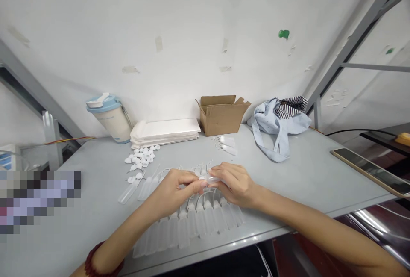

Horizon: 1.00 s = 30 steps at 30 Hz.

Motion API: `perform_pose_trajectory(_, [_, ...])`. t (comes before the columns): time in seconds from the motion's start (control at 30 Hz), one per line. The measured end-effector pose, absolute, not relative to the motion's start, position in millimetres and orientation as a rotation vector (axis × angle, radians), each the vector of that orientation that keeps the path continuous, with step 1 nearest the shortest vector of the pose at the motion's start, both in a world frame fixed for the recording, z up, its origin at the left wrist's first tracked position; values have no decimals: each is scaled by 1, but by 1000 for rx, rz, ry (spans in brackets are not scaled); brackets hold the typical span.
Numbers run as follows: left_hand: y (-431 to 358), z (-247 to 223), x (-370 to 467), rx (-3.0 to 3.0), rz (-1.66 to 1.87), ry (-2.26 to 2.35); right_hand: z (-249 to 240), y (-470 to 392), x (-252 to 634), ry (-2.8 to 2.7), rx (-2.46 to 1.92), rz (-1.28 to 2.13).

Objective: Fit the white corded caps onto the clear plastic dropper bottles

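Observation:
My left hand (182, 189) pinches the white cap end of a small clear tube (212, 179). Closed around the tube's other end is my right hand (233, 183), its fingertips close to those of my left hand. Below the hands, several translucent tubes (183, 230) with thin white loops lie side by side in a row near the table's front edge. More tubes lie behind and left of my left hand, partly hidden by it. A loose pile of small white round caps (142, 157) is at the back left.
Along the wall on the grey table (307, 183) stand a blue-lidded cup (112, 119), a stack of white sheets (169, 128), an open cardboard box (221, 119) and a light-blue cloth bag (277, 125). Two tubes (228, 145) lie before the box. A phone (371, 170) rests at right.

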<state>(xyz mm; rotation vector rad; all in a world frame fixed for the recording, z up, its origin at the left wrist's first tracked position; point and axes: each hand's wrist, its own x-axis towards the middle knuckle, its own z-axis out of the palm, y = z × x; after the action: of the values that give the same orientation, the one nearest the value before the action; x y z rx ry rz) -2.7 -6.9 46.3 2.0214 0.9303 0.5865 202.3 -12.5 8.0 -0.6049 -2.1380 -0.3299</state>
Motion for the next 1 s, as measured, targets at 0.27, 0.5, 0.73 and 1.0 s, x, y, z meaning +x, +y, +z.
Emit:
perform_pose_trajectory(0.27, [-7, 37, -3, 2328, 841, 739, 8, -15, 205, -2164, -650, -204])
perform_pose_trajectory(0.5, [-3, 29, -4, 2503, 932, 651, 12, -18, 207, -2112, -813, 344])
perform_pose_trajectory(0.73, [-5, 27, -3, 2653, 953, 609, 23, -16, 206, -1866, -986, 1040])
perform_pose_trajectory(1.0, [-8, 33, -2, 2461, 805, 749, 26, -17, 203, -1595, -934, 1449])
